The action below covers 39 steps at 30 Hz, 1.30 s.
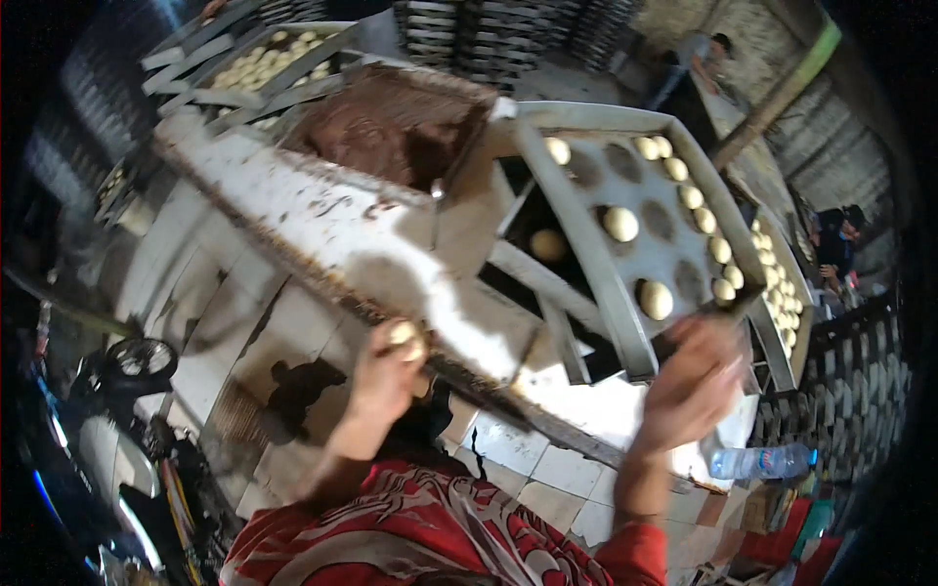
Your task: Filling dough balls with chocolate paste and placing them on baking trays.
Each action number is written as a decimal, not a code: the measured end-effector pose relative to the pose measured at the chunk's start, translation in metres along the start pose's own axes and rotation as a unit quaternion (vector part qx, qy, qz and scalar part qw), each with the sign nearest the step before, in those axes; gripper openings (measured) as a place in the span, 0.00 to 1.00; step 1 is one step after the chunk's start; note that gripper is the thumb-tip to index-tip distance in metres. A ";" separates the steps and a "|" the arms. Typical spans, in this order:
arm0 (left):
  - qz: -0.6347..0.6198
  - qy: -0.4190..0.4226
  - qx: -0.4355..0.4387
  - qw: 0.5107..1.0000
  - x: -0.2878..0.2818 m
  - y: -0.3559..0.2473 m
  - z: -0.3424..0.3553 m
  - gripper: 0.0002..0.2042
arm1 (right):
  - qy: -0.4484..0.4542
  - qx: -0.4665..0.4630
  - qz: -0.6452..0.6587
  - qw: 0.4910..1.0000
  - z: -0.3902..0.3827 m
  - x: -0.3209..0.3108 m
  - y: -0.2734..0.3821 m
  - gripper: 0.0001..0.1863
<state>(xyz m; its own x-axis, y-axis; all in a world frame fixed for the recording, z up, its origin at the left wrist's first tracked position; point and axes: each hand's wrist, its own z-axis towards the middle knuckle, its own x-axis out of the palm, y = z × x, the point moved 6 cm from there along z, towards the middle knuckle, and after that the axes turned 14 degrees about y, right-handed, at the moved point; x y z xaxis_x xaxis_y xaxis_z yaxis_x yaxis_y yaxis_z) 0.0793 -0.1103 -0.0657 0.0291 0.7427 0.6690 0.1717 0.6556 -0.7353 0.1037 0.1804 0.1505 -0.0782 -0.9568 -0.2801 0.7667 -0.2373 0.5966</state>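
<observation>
My left hand [383,383] is closed around a pale dough ball [402,334], held just off the table's front edge. My right hand [700,376], smeared by motion, hovers at the near end of a metal tray [572,234]; whether its fingers hold anything cannot be made out. On that tray, a row of small dough balls [692,197] lines the right side. Larger round balls lie on the left and middle, among them one dough ball [655,299] close to my right hand. Dark round marks show on the tray's surface between them.
A wide pan of brown paste [362,132] stands at the back of the white table [322,220]. Stacked trays of dough [269,68] stand far left, and another tray [779,283] is at right. A plastic bottle [762,462] lies near the right edge. A person [696,63] is far back.
</observation>
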 end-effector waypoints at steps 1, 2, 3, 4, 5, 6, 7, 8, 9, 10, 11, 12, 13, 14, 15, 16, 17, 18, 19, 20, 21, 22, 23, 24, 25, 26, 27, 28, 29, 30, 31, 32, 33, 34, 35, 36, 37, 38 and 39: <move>0.040 -0.005 0.007 0.999 0.010 0.006 -0.001 0.18 | 0.022 -0.001 -0.035 0.999 -0.028 0.047 -0.012 0.12; 0.163 0.031 0.006 0.986 0.024 0.005 0.000 0.19 | 0.070 0.042 -0.159 0.984 -0.025 0.105 -0.009 0.10; 0.281 0.068 0.000 0.957 0.039 0.005 -0.003 0.20 | 0.071 0.067 -0.162 0.982 -0.020 0.151 -0.027 0.08; 0.342 0.080 -0.038 0.935 0.051 0.014 -0.012 0.21 | 0.090 0.195 -0.057 0.975 -0.028 0.187 -0.074 0.11; 0.404 0.087 -0.077 0.907 0.051 0.017 -0.024 0.23 | 0.099 0.333 0.137 0.928 -0.042 0.217 -0.131 0.16; 0.111 0.113 -0.165 0.973 0.029 0.027 -0.018 0.25 | 0.072 0.500 0.316 0.803 -0.051 0.240 -0.171 0.21; -0.053 0.053 -0.206 0.976 0.023 0.012 -0.021 0.24 | 0.128 0.461 0.303 0.824 -0.058 0.253 -0.211 0.26; -0.132 0.061 -0.213 0.966 0.011 0.006 -0.014 0.24 | 0.128 0.397 0.071 0.906 -0.068 0.258 -0.257 0.31; -0.213 0.058 -0.215 0.951 -0.008 0.000 -0.010 0.24 | 0.131 0.395 0.076 0.906 -0.064 0.280 -0.279 0.31; -0.245 0.069 -0.182 0.950 -0.027 -0.014 -0.001 0.22 | 0.098 0.379 -0.080 0.917 -0.053 0.289 -0.291 0.30; -0.278 0.086 -0.152 0.945 -0.041 -0.024 0.014 0.21 | 0.060 0.353 -0.239 0.903 -0.042 0.295 -0.303 0.30; -0.215 0.053 -0.124 0.967 -0.056 -0.023 0.034 0.20 | 0.013 0.287 -0.350 0.892 -0.031 0.303 -0.311 0.30; -0.217 0.046 -0.127 0.967 -0.074 -0.018 0.050 0.20 | 0.018 0.292 -0.348 0.891 -0.033 0.317 -0.318 0.30; -0.137 0.013 -0.106 0.985 -0.097 -0.020 0.071 0.20 | -0.062 0.301 -0.264 0.914 -0.036 0.320 -0.322 0.24; -0.056 -0.017 -0.087 0.994 -0.116 -0.022 0.090 0.20 | -0.145 0.308 -0.180 0.923 -0.042 0.320 -0.327 0.17; -0.052 -0.035 -0.091 0.994 -0.124 -0.020 0.111 0.21 | -0.233 0.305 -0.099 0.918 -0.042 0.318 -0.339 0.12; 0.056 -0.052 -0.091 0.993 -0.136 -0.030 0.122 0.23 | -0.225 0.312 -0.099 0.918 -0.030 0.330 -0.319 0.12; 0.186 -0.060 -0.137 0.971 -0.138 -0.043 0.132 0.24 | -0.103 0.351 -0.150 0.918 0.007 0.345 -0.277 0.09; 0.315 -0.050 -0.185 0.930 -0.130 -0.055 0.143 0.24 | 0.008 0.383 -0.208 0.900 0.037 0.352 -0.251 0.08; 0.434 0.061 -0.207 0.875 -0.112 -0.059 0.151 0.27 | 0.004 0.390 -0.219 0.895 0.060 0.346 -0.247 0.08; 0.298 0.106 -0.180 0.932 -0.079 -0.086 0.153 0.28 | 0.108 0.333 -0.230 0.908 0.091 0.352 -0.251 0.08; 0.225 0.154 -0.129 0.953 -0.079 -0.090 0.161 0.28 | 0.214 0.269 -0.234 0.909 0.118 0.360 -0.259 0.08; 0.147 0.198 -0.080 0.966 -0.080 -0.093 0.166 0.27 | 0.326 0.171 -0.272 0.889 0.138 0.367 -0.271 0.08; 0.103 0.179 -0.173 0.963 -0.086 -0.096 0.169 0.28 | 0.385 0.201 -0.299 0.850 0.145 0.369 -0.288 0.08; 0.047 0.138 -0.158 0.977 -0.098 -0.100 0.177 0.25 | 0.444 0.221 -0.315 0.809 0.150 0.377 -0.302 0.07; 0.055 0.105 -0.136 0.984 -0.116 -0.103 0.193 0.22 | 0.442 0.228 -0.323 0.805 0.159 0.381 -0.313 0.07; 0.064 0.071 -0.114 0.989 -0.134 -0.101 0.211 0.20 | 0.530 0.231 -0.375 0.724 0.157 0.394 -0.327 0.07; 0.078 0.048 -0.073 0.993 -0.152 -0.091 0.227 0.18 | 0.615 0.224 -0.413 0.633 0.149 0.410 -0.334 0.07; 0.092 0.027 -0.033 0.995 -0.161 -0.095 0.241 0.16 | 0.618 0.223 -0.413 0.631 0.152 0.416 -0.327 0.07; 0.200 -0.012 -0.047 0.979 -0.164 -0.092 0.247 0.10 | 0.632 0.212 -0.413 0.621 0.154 0.421 -0.314 0.07; -0.033 -0.021 0.047 0.998 -0.221 -0.025 0.269 0.11 | 0.648 0.179 -0.408 0.618 0.160 0.439 -0.296 0.08; -0.078 -0.010 0.020 0.997 -0.213 -0.024 0.281 0.11 | 0.599 0.174 -0.393 0.676 0.154 0.429 -0.297 0.11; -0.123 0.005 -0.007 0.992 -0.191 -0.038 0.294 0.11 | 0.599 0.176 -0.394 0.674 0.151 0.424 -0.284 0.11; -0.302 -0.052 -0.044 0.951 -0.156 -0.069 0.286 0.11 | 0.566 0.231 -0.393 0.686 0.154 0.414 -0.272 0.13; -0.298 -0.059 -0.030 0.952 -0.145 -0.096 0.271 0.11 | 0.535 0.274 -0.387 0.699 0.152 0.410 -0.258 0.15; -0.308 -0.067 -0.050 0.948 -0.130 -0.110 0.259 0.10 | 0.481 0.224 -0.429 0.731 0.130 0.403 -0.257 0.18; -0.314 -0.077 -0.066 0.944 -0.127 -0.116 0.251 0.10 | 0.418 0.220 -0.413 0.779 0.116 0.400 -0.251 0.22; -0.357 -0.112 -0.046 0.926 -0.128 -0.122 0.244 0.11 | 0.370 0.185 -0.395 0.820 0.101 0.391 -0.243 0.26; -0.372 -0.074 0.014 0.925 -0.122 -0.137 0.239 0.13 | 0.321 0.147 -0.372 0.858 0.088 0.381 -0.234 0.30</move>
<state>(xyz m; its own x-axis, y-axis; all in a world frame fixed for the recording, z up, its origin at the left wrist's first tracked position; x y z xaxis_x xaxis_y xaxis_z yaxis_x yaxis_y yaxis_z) -0.1830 -0.2587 -0.0724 -0.2221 0.0943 0.9705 0.0652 0.9945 -0.0818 -0.1616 -0.1435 -0.0300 -0.0368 -0.2548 -0.9663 0.4553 -0.8650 0.2107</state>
